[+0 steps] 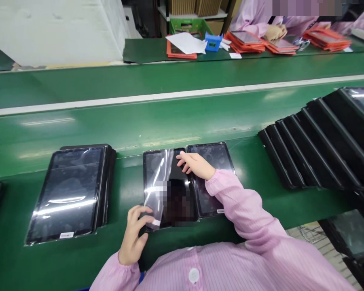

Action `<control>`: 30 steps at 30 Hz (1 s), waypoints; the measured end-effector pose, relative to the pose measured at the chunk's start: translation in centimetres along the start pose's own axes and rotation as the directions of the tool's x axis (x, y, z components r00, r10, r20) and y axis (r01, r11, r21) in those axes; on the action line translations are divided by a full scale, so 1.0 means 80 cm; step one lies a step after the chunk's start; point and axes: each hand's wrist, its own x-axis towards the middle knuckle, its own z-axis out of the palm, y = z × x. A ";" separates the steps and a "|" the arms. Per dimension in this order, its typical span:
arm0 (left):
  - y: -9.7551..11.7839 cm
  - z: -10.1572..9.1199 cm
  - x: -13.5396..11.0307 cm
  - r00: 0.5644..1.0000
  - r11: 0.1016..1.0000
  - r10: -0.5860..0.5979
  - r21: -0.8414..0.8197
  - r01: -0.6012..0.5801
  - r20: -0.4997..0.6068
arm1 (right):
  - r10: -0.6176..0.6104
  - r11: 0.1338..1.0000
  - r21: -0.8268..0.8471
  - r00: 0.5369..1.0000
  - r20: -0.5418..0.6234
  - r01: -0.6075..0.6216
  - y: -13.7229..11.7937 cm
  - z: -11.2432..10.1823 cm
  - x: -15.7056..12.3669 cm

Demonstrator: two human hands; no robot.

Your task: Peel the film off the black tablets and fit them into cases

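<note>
My left hand (pixel 133 236) pinches a white tab at the lower corner of a transparent protective film (pixel 157 182). The film is lifted off the left side of a black-framed tablet (pixel 170 178) lying flat on the green belt. My right hand (pixel 195 165) rests with spread fingers on that tablet's upper right, holding nothing, and also overlaps a second tablet (pixel 206 200) lying beside it. Part of the first tablet is hidden by a blurred patch. To the left lies a stack of film-covered tablets (pixel 69 190).
Several black tablets (pixel 318 137) lie overlapped in a row at right on the green conveyor belt (pixel 139 129). Across the belt, a co-worker's hand (pixel 274 32) works among orange-framed tablets (pixel 245 42), beside a blue box (pixel 214 41) and white paper (pixel 186 42).
</note>
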 end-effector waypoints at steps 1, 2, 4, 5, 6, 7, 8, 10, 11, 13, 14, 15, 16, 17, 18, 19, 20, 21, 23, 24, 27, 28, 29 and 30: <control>-0.001 0.003 -0.003 0.999 0.999 -0.037 -0.040 0.036 -0.016 | -0.005 1.000 -0.010 1.000 -0.008 0.005 -0.004 0.003 0.008; 0.000 0.007 -0.005 0.995 0.995 -0.086 -0.053 0.084 -0.048 | -0.012 1.000 -0.021 1.000 -0.017 0.012 -0.009 0.006 0.015; 0.003 0.018 -0.006 0.975 0.983 -0.180 0.012 0.183 -0.130 | -0.030 0.999 -0.040 0.999 -0.038 0.028 -0.015 0.008 0.029; 0.006 0.024 -0.006 0.965 0.973 -0.203 0.079 0.218 -0.164 | -0.038 0.998 -0.049 0.998 -0.049 0.036 -0.017 0.007 0.036; 0.009 0.029 -0.005 0.961 0.959 -0.212 0.153 0.240 -0.180 | -0.045 0.997 -0.057 0.997 -0.059 0.042 -0.018 0.007 0.042; 0.012 0.035 -0.005 0.960 0.943 -0.214 0.220 0.251 -0.178 | -0.052 0.997 -0.063 0.996 -0.067 0.048 -0.019 0.006 0.046; 0.013 0.039 -0.004 0.963 0.928 -0.213 0.274 0.253 -0.167 | -0.057 0.996 -0.067 0.996 -0.071 0.052 -0.019 0.005 0.050; 0.016 0.043 -0.003 0.967 0.907 -0.213 0.340 0.249 -0.140 | -0.058 0.997 -0.059 0.996 -0.069 0.054 -0.018 0.003 0.054; 0.017 0.043 -0.003 0.968 0.902 -0.217 0.353 0.249 -0.128 | -0.056 0.998 -0.047 0.996 -0.064 0.053 -0.018 0.002 0.055; 0.018 0.042 -0.002 0.969 0.900 -0.220 0.360 0.246 -0.112 | -0.050 0.999 -0.014 0.997 -0.051 0.049 -0.017 -0.001 0.055; 0.018 0.040 -0.002 0.969 0.900 -0.222 0.360 0.246 -0.107 | -0.049 0.999 0.002 0.998 -0.044 0.049 -0.017 -0.003 0.055; 0.019 0.039 -0.002 0.969 0.900 -0.225 0.358 0.247 -0.105 | -0.050 0.999 0.016 0.998 -0.035 0.050 -0.017 -0.004 0.054; 0.019 0.038 -0.001 0.968 0.901 -0.227 0.355 0.250 -0.104 | -0.054 0.998 0.028 0.998 -0.024 0.054 -0.016 -0.006 0.054; 0.020 0.036 0.000 0.968 0.902 -0.230 0.352 0.251 -0.102 | -0.061 0.997 0.038 0.998 -0.014 0.062 -0.016 -0.008 0.054; 0.020 0.035 0.000 0.968 0.904 -0.230 0.348 0.250 -0.098 | -0.072 0.996 0.045 0.997 -0.004 0.072 -0.015 -0.010 0.054; 0.019 0.034 0.001 0.969 0.906 -0.230 0.343 0.248 -0.093 | -0.085 0.995 0.052 0.996 0.007 0.085 -0.014 -0.012 0.054; 0.018 0.032 0.002 0.970 0.910 -0.229 0.336 0.245 -0.086 | -0.101 0.993 0.059 0.995 0.020 0.099 -0.013 -0.014 0.055; 0.017 0.030 0.003 0.970 0.913 -0.229 0.328 0.241 -0.077 | -0.117 0.991 0.068 0.993 0.033 0.114 -0.012 -0.016 0.054; 0.015 0.026 0.004 0.973 0.922 -0.227 0.310 0.232 -0.051 | -0.149 0.985 0.095 0.987 0.059 0.143 -0.011 -0.019 0.054; 0.013 0.023 0.004 0.974 0.927 -0.225 0.301 0.225 -0.034 | -0.164 0.981 0.115 0.984 0.070 0.155 -0.011 -0.021 0.054; 0.010 0.017 0.005 0.978 0.940 -0.208 0.278 0.197 0.008 | -0.196 0.967 0.183 0.976 0.093 0.177 -0.013 -0.023 0.052; 0.009 0.016 0.005 0.979 0.942 -0.204 0.274 0.192 0.015 | -0.200 0.963 0.201 0.975 0.099 0.177 -0.015 -0.024 0.052; 0.009 0.015 0.005 0.979 0.944 -0.202 0.272 0.189 0.018 | -0.201 0.961 0.215 0.974 0.107 0.174 -0.016 -0.026 0.052; 0.009 0.014 0.005 0.979 0.944 -0.202 0.271 0.189 0.020 | -0.199 0.959 0.227 0.973 0.113 0.170 -0.018 -0.027 0.052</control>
